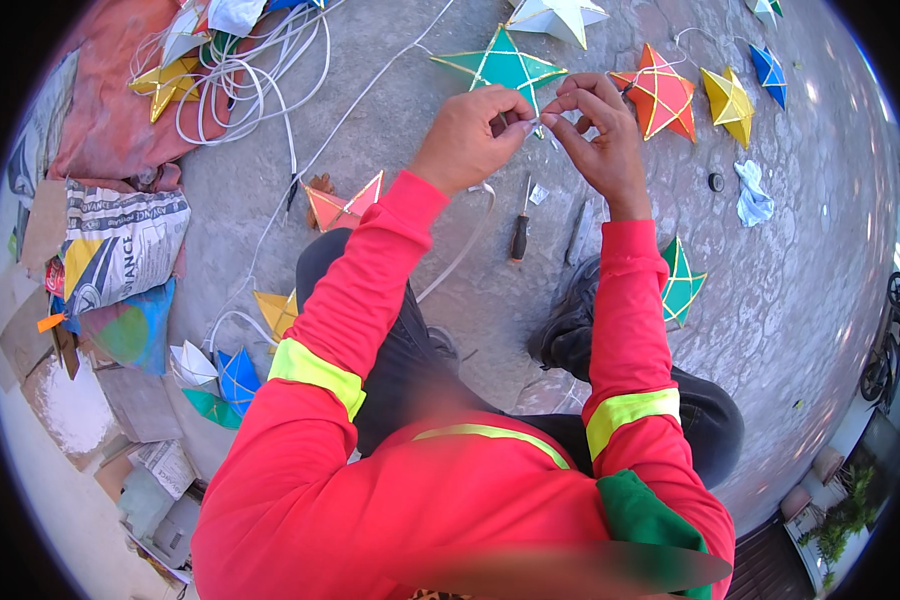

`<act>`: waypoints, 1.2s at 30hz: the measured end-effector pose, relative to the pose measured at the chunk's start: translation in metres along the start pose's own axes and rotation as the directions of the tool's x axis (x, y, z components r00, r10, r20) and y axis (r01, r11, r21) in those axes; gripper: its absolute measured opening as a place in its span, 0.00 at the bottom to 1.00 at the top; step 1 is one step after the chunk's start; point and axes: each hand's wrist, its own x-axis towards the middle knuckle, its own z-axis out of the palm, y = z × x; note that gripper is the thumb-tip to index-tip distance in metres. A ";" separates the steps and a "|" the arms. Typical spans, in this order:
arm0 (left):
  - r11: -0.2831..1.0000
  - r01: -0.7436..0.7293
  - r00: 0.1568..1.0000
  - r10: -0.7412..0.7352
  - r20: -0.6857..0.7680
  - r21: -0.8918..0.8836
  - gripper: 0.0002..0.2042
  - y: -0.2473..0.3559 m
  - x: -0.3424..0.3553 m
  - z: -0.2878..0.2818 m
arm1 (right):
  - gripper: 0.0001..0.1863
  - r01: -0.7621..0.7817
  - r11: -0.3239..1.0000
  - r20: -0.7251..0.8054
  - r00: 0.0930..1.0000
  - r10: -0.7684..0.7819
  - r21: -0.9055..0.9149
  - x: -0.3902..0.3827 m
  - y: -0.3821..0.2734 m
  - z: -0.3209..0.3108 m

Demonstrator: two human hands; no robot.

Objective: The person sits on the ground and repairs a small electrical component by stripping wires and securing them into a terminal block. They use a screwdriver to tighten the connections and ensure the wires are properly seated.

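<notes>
My left hand (475,140) and my right hand (595,140) meet at the top centre, fingertips pinched round a small pale piece, perhaps wire, too fine to make out. Just beyond them lies a green star lantern (499,65) with gold edging, and a red star lantern (658,92) sits beside my right hand. Below the hands, a screwdriver (520,230) lies on the concrete by a long grey tool (580,230), partly behind my right arm. A pink star lantern (342,208) is left of my left forearm, and a white cord (455,258) runs under it.
Coiled white cords (250,85), a printed sack (120,250), a red cloth (120,110) and cardboard fill the left. Several star lanterns (238,378) surround my crossed legs. A pale cloth (753,192) and small black roll (715,182) lie right; wheels (875,380) and plants (835,520) stand at the edge.
</notes>
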 end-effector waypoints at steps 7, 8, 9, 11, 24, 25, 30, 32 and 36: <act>0.977 -0.108 0.963 0.149 -0.226 0.184 0.06 -0.002 -0.002 0.015 | 0.07 -0.455 0.880 0.074 0.890 0.449 0.135 0.004 -0.004 0.017; 0.992 -0.068 0.967 0.092 -0.237 0.109 0.06 -0.003 -0.003 0.015 | 0.09 -0.409 0.881 0.088 0.912 0.400 0.238 0.004 -0.005 0.018; 0.998 -0.049 0.970 0.054 -0.236 0.029 0.06 -0.005 -0.004 0.014 | 0.10 -0.413 0.851 0.107 0.910 0.401 0.323 0.003 -0.005 0.019; 0.989 0.045 0.977 -0.072 -0.199 -0.138 0.06 -0.008 -0.006 0.012 | 0.11 -0.393 0.823 0.128 0.918 0.375 0.411 0.003 -0.006 0.018; 0.834 0.227 0.973 -0.211 0.090 -0.502 0.05 -0.017 -0.003 0.004 | 0.08 -0.235 0.922 0.076 0.972 0.223 0.308 0.000 -0.002 0.011; 0.820 0.242 0.970 -0.216 0.112 -0.519 0.05 -0.017 -0.003 0.004 | 0.08 -0.223 0.923 0.075 0.975 0.210 0.313 0.000 -0.002 0.010; 0.801 0.274 0.962 -0.228 0.152 -0.532 0.05 -0.015 -0.003 0.002 | 0.08 -0.206 0.923 0.083 0.978 0.189 0.324 0.000 -0.002 0.007; 0.847 0.253 0.967 -0.229 0.110 -0.467 0.05 -0.013 -0.002 0.004 | 0.08 -0.193 0.945 0.048 0.981 0.187 0.266 0.001 -0.003 0.009; 0.981 0.118 0.986 -0.134 -0.100 -0.155 0.04 -0.007 -0.004 0.012 | 0.04 -0.144 0.984 -0.079 0.985 0.153 0.108 -0.001 -0.010 0.024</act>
